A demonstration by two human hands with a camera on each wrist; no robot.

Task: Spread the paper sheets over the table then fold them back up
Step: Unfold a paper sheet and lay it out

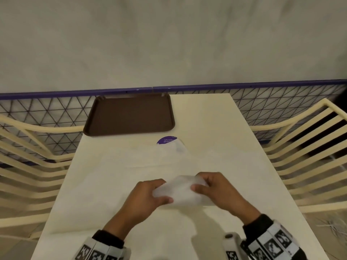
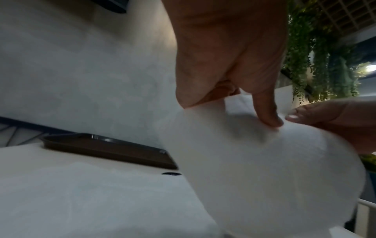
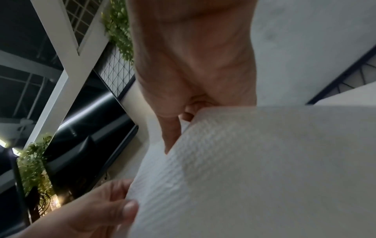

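Note:
A white embossed paper sheet [image 1: 181, 192], partly folded and curved, is held just above the table's near middle. My left hand [image 1: 159, 192] pinches its left end between thumb and fingers. My right hand [image 1: 201, 184] pinches its right end. In the left wrist view my left hand's fingers [image 2: 266, 116] press on top of the bulging sheet [image 2: 264, 173]. The right wrist view shows my right hand's fingers [image 3: 173, 132] tucked behind the sheet [image 3: 260, 161]. Other pale sheets [image 1: 142, 160] lie flat on the cream table [image 1: 216, 119], faint against it.
A brown tray [image 1: 129, 115] sits at the table's far left. A purple round sticker [image 1: 166, 140] is half covered by a flat sheet. Cream slatted chairs [image 1: 308, 158] flank both sides. A mesh fence with a purple rail [image 1: 262, 85] runs behind.

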